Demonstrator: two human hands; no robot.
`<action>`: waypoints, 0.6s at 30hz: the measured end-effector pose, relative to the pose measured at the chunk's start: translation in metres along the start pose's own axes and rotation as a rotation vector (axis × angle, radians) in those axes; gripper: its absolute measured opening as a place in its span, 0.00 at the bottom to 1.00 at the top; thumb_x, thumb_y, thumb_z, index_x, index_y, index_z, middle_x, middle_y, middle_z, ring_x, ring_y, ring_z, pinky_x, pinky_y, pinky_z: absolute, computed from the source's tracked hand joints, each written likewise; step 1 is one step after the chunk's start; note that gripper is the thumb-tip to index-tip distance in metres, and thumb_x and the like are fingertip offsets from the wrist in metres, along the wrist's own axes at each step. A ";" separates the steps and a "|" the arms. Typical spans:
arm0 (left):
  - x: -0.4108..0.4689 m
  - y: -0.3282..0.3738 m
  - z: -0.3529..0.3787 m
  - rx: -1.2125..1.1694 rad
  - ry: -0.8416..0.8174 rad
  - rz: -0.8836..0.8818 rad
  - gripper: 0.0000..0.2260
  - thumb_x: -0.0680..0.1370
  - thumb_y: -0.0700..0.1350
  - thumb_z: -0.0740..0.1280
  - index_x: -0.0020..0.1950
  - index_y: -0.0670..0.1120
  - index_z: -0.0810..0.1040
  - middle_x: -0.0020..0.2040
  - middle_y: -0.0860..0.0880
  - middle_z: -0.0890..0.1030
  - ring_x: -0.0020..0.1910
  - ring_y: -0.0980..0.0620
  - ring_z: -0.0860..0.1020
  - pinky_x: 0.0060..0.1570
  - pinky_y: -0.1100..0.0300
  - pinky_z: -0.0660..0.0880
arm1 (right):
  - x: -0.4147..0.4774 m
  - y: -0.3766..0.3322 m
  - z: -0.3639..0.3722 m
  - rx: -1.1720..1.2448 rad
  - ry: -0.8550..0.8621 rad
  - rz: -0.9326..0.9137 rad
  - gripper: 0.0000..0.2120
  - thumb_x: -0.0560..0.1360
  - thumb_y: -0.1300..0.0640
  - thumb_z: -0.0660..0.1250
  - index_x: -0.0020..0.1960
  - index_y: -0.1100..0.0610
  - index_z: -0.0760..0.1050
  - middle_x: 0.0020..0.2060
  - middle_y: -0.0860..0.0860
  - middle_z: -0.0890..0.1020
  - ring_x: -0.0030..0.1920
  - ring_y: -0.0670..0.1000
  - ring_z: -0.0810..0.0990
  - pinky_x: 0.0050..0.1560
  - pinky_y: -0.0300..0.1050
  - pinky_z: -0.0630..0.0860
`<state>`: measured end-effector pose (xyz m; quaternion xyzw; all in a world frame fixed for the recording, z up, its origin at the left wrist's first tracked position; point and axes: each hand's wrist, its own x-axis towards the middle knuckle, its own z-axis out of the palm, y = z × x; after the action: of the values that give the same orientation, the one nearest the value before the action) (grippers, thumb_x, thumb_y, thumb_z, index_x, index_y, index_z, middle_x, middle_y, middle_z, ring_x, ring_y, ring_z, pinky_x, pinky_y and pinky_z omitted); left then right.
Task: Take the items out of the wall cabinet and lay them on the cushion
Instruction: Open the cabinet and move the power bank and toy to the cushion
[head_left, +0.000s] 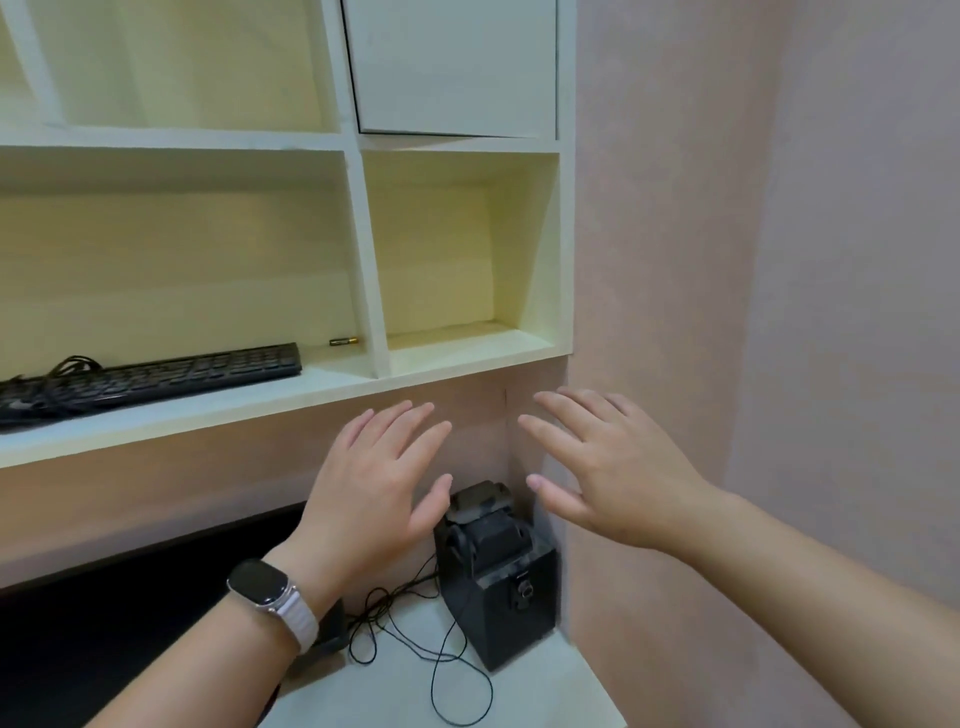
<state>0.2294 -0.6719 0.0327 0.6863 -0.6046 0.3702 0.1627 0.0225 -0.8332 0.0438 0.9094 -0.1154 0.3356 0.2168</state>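
A white wall cabinet (358, 384) with open cream compartments fills the upper left. In its lower left compartment lie a black keyboard (156, 376) with a coiled cable and a small battery (343, 341) near the divider. The lower right compartment holds nothing that I can see. My left hand (376, 486), with a watch on its wrist, and my right hand (605, 467) are both raised below the bottom shelf edge, fingers spread, holding nothing. No cushion is in view.
A closed white cabinet door (452, 67) is at the top right. Below my hands a black speaker-like box (496, 582) with thin black cables (415, 639) stands on a white surface in the corner. A pink wall (753, 260) bounds the right side.
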 end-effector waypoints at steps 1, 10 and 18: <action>0.008 -0.003 0.005 0.014 0.002 -0.017 0.21 0.75 0.53 0.64 0.65 0.46 0.78 0.66 0.45 0.77 0.66 0.45 0.73 0.68 0.48 0.64 | 0.007 0.008 0.008 0.003 0.001 -0.012 0.25 0.76 0.41 0.59 0.65 0.56 0.75 0.63 0.57 0.78 0.63 0.59 0.75 0.60 0.53 0.70; 0.090 -0.035 0.021 0.216 0.110 -0.115 0.19 0.75 0.52 0.65 0.62 0.44 0.79 0.65 0.43 0.78 0.65 0.42 0.74 0.64 0.46 0.68 | 0.105 0.085 0.054 0.111 0.189 -0.165 0.25 0.75 0.41 0.58 0.62 0.56 0.78 0.60 0.58 0.80 0.60 0.60 0.78 0.59 0.54 0.73; 0.148 -0.065 -0.004 0.389 0.243 -0.150 0.19 0.74 0.50 0.67 0.62 0.43 0.79 0.64 0.42 0.78 0.65 0.42 0.74 0.61 0.46 0.70 | 0.198 0.121 0.048 0.121 0.432 -0.343 0.24 0.75 0.42 0.61 0.62 0.57 0.77 0.60 0.58 0.79 0.60 0.61 0.77 0.59 0.55 0.72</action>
<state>0.2890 -0.7603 0.1546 0.6982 -0.4451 0.5463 0.1258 0.1545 -0.9746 0.1799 0.8343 0.1093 0.4865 0.2353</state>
